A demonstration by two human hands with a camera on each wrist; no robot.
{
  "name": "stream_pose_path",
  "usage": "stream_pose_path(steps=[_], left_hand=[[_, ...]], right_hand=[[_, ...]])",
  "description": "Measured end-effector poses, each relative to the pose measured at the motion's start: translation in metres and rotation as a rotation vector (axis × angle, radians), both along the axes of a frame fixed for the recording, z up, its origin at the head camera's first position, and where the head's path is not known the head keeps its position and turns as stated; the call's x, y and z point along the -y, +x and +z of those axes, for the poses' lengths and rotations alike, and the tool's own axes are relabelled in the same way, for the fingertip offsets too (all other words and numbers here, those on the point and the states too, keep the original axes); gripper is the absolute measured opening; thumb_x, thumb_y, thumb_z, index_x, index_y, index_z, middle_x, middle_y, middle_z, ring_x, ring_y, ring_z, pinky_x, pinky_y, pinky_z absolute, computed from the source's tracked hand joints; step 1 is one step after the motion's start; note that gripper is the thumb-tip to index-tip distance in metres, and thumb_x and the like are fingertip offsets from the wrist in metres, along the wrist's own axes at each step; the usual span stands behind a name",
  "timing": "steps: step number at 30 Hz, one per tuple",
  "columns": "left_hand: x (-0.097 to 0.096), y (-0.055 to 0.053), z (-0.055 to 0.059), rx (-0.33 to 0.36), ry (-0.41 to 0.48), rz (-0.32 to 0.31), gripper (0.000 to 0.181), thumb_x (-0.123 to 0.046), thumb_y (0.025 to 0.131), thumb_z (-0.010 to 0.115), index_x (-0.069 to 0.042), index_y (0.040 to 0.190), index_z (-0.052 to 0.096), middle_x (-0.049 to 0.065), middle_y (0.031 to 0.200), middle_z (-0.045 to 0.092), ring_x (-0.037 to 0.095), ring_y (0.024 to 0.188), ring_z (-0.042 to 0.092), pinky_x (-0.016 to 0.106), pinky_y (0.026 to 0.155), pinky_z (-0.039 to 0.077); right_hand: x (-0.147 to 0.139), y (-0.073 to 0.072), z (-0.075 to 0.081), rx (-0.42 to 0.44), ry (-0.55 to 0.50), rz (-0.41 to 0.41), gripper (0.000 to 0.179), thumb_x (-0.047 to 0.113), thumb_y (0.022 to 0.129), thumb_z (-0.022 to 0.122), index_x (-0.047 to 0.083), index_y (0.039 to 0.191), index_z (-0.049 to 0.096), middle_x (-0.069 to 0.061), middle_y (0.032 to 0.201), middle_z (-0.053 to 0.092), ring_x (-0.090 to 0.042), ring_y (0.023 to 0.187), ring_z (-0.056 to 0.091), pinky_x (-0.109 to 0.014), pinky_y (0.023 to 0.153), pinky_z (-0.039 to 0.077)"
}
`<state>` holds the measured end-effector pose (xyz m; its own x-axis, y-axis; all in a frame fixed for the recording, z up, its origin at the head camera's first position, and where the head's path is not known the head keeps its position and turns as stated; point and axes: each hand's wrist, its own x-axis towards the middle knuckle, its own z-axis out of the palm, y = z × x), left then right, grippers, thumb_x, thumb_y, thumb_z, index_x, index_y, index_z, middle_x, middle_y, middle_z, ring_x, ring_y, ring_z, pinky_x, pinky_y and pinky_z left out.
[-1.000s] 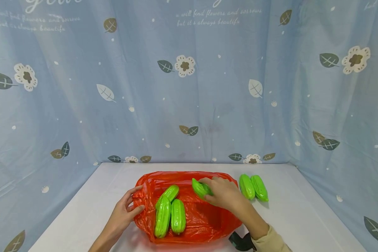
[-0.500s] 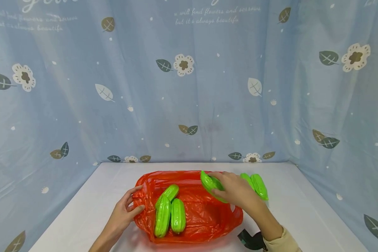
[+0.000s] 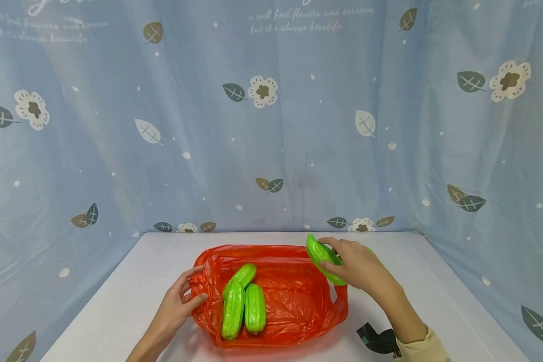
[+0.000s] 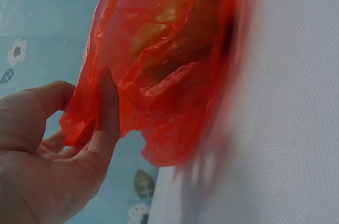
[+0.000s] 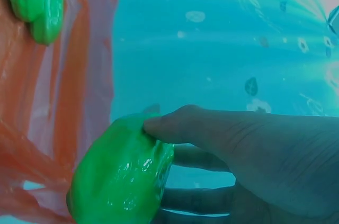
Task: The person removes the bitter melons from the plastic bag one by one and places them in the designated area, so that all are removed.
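A red plastic bag lies spread with its mouth up on the white table. My left hand pinches the bag's left edge between thumb and fingers, which the left wrist view shows close up on the red film. Several glossy, ridged green gourds rest inside, toward the bag's left. My right hand grips another green gourd by its side, raised over the bag's right rim, near the handle loop. In the right wrist view the thumb presses on this gourd.
Behind the right hand, a sliver of green shows; the rest there is hidden. A black strap-like piece hangs by the right wrist. A blue patterned curtain encloses the white table at back and sides.
My right hand has moved right and upward with the gourd, from over the bag's inside to its right rim. It now covers the two gourds on the table. The left hand has stayed put.
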<state>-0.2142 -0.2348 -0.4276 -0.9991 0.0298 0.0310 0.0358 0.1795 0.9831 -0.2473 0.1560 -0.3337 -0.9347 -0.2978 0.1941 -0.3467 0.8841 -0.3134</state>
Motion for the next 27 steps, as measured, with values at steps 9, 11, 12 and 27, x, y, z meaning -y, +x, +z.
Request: stream_pose_path(steps=[9, 11, 12, 27], left_hand=[[0.001, -0.001, -0.001, 0.019, -0.01, -0.008, 0.063, -0.013, 0.081, 0.066, -0.025, 0.134, 0.036, 0.009, 0.135, 0.044, 0.023, 0.106, 0.059, 0.032, 0.075, 0.055], [0.002, -0.002, 0.0, 0.022, -0.013, -0.012, 0.063, -0.013, 0.081, 0.066, -0.027, 0.135, 0.035, 0.008, 0.136, 0.043, 0.022, 0.107, 0.059, 0.033, 0.076, 0.055], [0.002, -0.002, 0.0, 0.019, -0.019, -0.017, 0.063, -0.013, 0.082, 0.065, -0.027, 0.135, 0.035, 0.008, 0.136, 0.043, 0.022, 0.107, 0.059, 0.032, 0.076, 0.055], [0.005, -0.004, 0.0, -0.007, -0.04, -0.045, 0.063, -0.016, 0.083, 0.065, -0.027, 0.136, 0.033, 0.007, 0.135, 0.044, 0.016, 0.104, 0.06, 0.03, 0.077, 0.055]], right_hand=[[-0.025, -0.001, -0.001, 0.011, -0.041, -0.012, 0.053, 0.035, 0.079, 0.067, 0.021, 0.127, 0.05, -0.006, 0.097, 0.066, -0.015, 0.078, 0.061, -0.027, 0.057, 0.051], [-0.03, -0.003, -0.001, 0.015, -0.047, -0.022, 0.053, 0.035, 0.079, 0.067, 0.02, 0.127, 0.05, -0.007, 0.097, 0.066, -0.015, 0.078, 0.061, -0.028, 0.058, 0.052], [-0.033, -0.003, -0.001, 0.014, -0.05, -0.026, 0.053, 0.035, 0.079, 0.067, 0.02, 0.127, 0.05, -0.008, 0.097, 0.066, -0.016, 0.079, 0.061, -0.029, 0.058, 0.052], [-0.073, -0.013, -0.008, 0.025, -0.067, -0.065, 0.056, 0.036, 0.082, 0.063, 0.016, 0.132, 0.045, -0.015, 0.101, 0.066, -0.027, 0.086, 0.064, -0.041, 0.066, 0.053]])
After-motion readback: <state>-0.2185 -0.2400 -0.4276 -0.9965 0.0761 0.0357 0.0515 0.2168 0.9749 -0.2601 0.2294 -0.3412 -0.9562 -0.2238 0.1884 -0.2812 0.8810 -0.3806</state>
